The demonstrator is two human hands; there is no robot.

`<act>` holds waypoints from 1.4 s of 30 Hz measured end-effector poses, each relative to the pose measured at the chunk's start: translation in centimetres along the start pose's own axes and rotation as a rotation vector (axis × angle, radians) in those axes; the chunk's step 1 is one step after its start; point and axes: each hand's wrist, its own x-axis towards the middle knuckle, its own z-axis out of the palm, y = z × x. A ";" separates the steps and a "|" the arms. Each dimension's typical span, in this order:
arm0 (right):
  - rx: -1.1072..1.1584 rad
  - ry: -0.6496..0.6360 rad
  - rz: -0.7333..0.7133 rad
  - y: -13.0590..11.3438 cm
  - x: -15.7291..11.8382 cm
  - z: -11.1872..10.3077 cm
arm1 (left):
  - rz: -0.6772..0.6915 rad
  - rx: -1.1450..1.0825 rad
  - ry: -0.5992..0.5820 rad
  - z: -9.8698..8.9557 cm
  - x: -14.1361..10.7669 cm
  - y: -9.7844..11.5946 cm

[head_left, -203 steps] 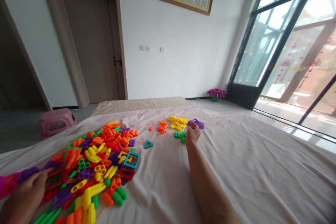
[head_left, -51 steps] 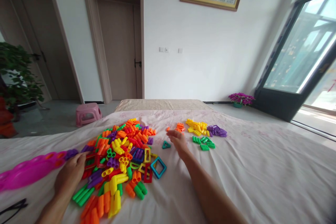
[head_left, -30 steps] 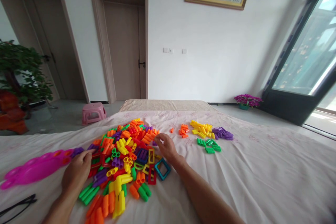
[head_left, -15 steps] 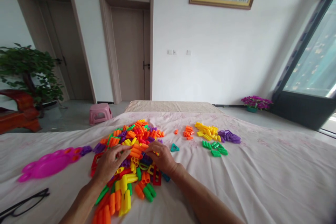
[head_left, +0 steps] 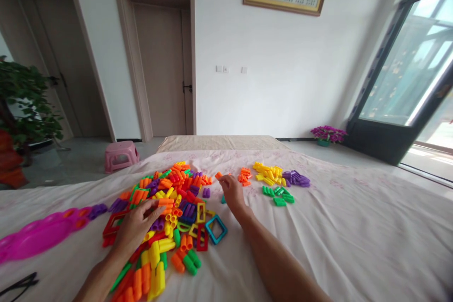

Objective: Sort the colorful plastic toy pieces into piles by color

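Observation:
My left hand point(head_left: 138, 224) is closed at the left of a mixed heap of plastic building blocks, its thumb and fingers on a cluster of orange blocks point(head_left: 165, 204). My right hand point(head_left: 231, 192) is out past the heap's right side, pinching an orange block point(head_left: 218, 176) at its fingertips. Just beyond that hand lies a small group of orange blocks point(head_left: 244, 177). Yellow blocks point(head_left: 269, 173), purple blocks point(head_left: 296, 179) and green blocks point(head_left: 279, 195) lie in separate groups farther right. A teal triangle point(head_left: 223, 199) is mostly hidden by my right hand.
A blue square frame point(head_left: 216, 230) and a red rectangular frame point(head_left: 202, 237) lie at the heap's right edge. To the left are a pink plastic tray point(head_left: 38, 236) and dark glasses point(head_left: 19, 285). A pink stool point(head_left: 122, 155) stands beyond the cloth-covered surface point(head_left: 318, 245).
My right hand has left the heap and moved right and away from me with an orange block. My left hand stays at the orange cluster. The view has turned slightly right.

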 end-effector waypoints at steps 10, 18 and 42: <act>-0.077 0.073 0.089 1.6 0.1 -1.1 | 0.047 0.075 0.035 0.5 0.3 -1.5; 0.021 -0.410 -0.321 -7.0 -4.1 1.8 | 0.167 0.086 0.069 0.5 -0.2 0.0; 0.035 -0.077 0.106 -2.0 -0.6 -0.1 | 0.089 0.472 0.439 -3.8 -0.4 -2.3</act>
